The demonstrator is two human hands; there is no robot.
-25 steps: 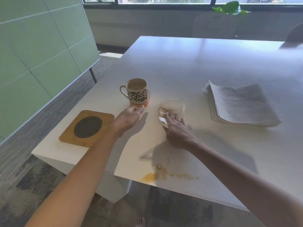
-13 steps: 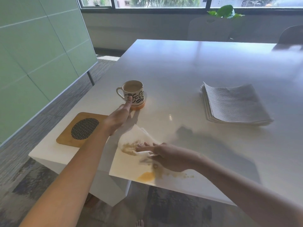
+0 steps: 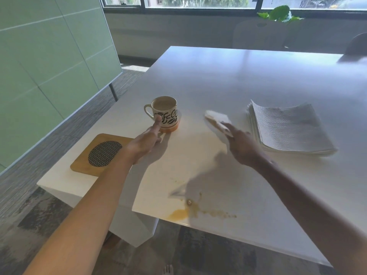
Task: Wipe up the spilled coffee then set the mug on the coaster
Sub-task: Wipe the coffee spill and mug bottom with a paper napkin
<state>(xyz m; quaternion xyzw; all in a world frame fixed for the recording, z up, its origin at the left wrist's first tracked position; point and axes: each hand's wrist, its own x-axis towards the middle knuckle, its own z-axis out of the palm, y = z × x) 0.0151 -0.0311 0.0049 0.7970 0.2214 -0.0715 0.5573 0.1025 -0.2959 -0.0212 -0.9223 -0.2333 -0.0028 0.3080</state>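
Note:
A white mug [image 3: 164, 114] with black lettering stands upright on the white table [image 3: 238, 80], with an orange coffee ring at its base. My left hand [image 3: 147, 141] lies flat beside it, a fingertip touching the mug's front. My right hand [image 3: 241, 144] presses a stained, crumpled paper towel [image 3: 217, 121] onto the table right of the mug. An orange coffee puddle [image 3: 179, 214] with a trail of drops sits at the near table edge. The wooden coaster [image 3: 99, 153] with a dark mesh circle lies at the table's left corner.
A stack of paper towels [image 3: 286, 128] lies right of my right hand. A green partition wall stands to the left. Chairs and a plant stand beyond the far table edge under the window. The near edge drops to carpeted floor.
My right hand has swept the paper towel from near the front-edge puddle up and to the right, next to the towel stack. My left hand stays touching the mug.

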